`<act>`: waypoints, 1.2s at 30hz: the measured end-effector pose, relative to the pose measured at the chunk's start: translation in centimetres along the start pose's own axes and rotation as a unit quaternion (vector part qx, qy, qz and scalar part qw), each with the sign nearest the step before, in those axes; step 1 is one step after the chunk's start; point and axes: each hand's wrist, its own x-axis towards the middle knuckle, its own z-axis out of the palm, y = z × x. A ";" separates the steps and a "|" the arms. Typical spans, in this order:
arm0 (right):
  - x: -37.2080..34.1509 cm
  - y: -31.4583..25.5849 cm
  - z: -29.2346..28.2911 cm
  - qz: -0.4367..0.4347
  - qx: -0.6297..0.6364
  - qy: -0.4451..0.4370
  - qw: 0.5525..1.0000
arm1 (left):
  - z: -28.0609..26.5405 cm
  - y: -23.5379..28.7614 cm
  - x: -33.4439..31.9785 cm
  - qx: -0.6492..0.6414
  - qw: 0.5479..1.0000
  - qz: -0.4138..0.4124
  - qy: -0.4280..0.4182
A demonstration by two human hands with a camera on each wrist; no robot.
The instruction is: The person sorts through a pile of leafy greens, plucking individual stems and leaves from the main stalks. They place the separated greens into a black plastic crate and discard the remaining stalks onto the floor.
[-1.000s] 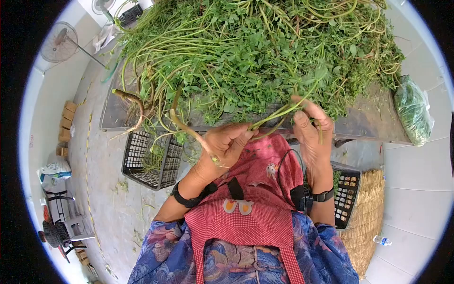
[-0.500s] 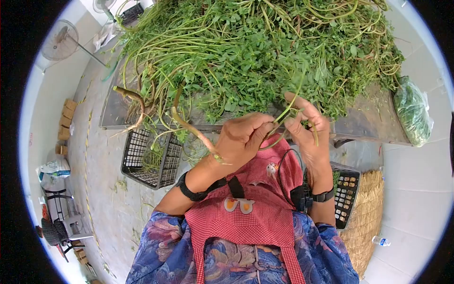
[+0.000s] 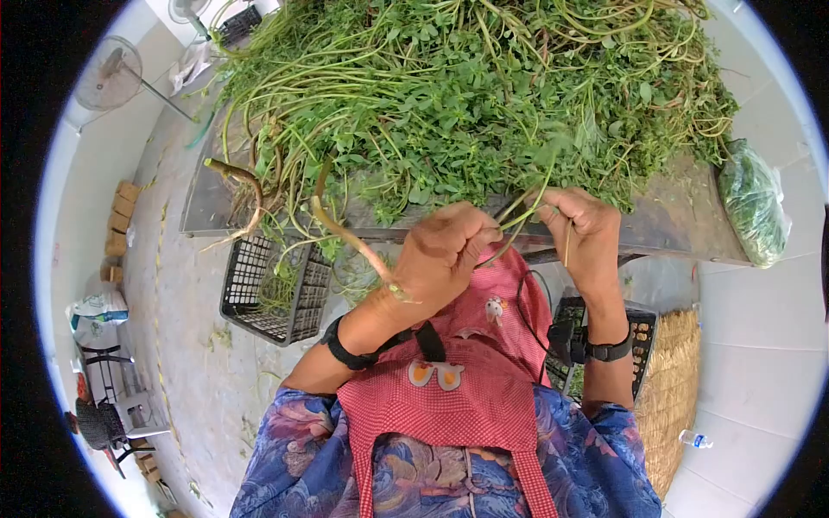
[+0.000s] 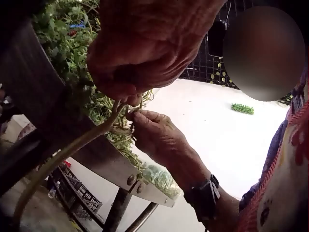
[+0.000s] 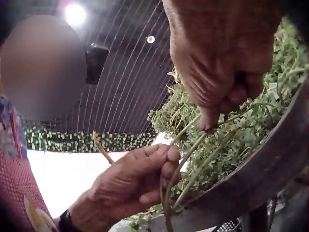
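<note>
In the head view my left hand point(image 3: 442, 255) pinches green stems point(image 3: 516, 216) between thumb and curled fingers, at the table's near edge. Just right of it, my right hand point(image 3: 587, 237) pinches the same stems, its fingers bent. A thick brownish stem point(image 3: 350, 239) runs beside my left hand and wrist. Behind both hands lies a large heap of leafy green plants point(image 3: 466, 112). The right wrist view shows the left hand point(image 5: 133, 181) holding stems below the right hand point(image 5: 219, 67). In the left wrist view the right hand point(image 4: 161, 137) meets the left hand's fingertips.
The dark table point(image 3: 673, 233) stands in front of me. Black crates point(image 3: 298, 293) are below its edge at left and right. A bag of greens point(image 3: 753, 203) hangs at the table's right end. A straw mat point(image 3: 673, 380), a bottle point(image 3: 696, 439) and a standing fan point(image 3: 110, 73) are around.
My left hand has moved up and to the right with the stems. My right hand has shifted slightly right, and its raised fingers have curled in around the stems.
</note>
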 end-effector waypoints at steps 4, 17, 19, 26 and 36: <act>0.1 2.9 -2.7 0.167 0.041 0.220 0.960 | -0.2 -0.3 -0.4 -0.011 1.000 -0.007 0.024; -23.4 12.7 -18.3 0.419 -0.582 0.025 0.696 | -0.6 -2.3 -0.3 -0.229 0.967 -0.107 0.017; -20.4 11.1 -18.0 0.308 -0.412 0.099 0.852 | -0.9 -2.1 -0.5 -0.221 0.966 -0.132 -0.010; -2.6 -1.5 -6.5 0.214 0.160 0.039 0.963 | -1.3 -0.9 -0.8 -0.239 0.962 -0.126 -0.036; 1.9 -2.6 0.6 0.182 0.435 -0.040 0.881 | -1.9 -0.5 -0.7 -0.277 0.946 -0.155 -0.058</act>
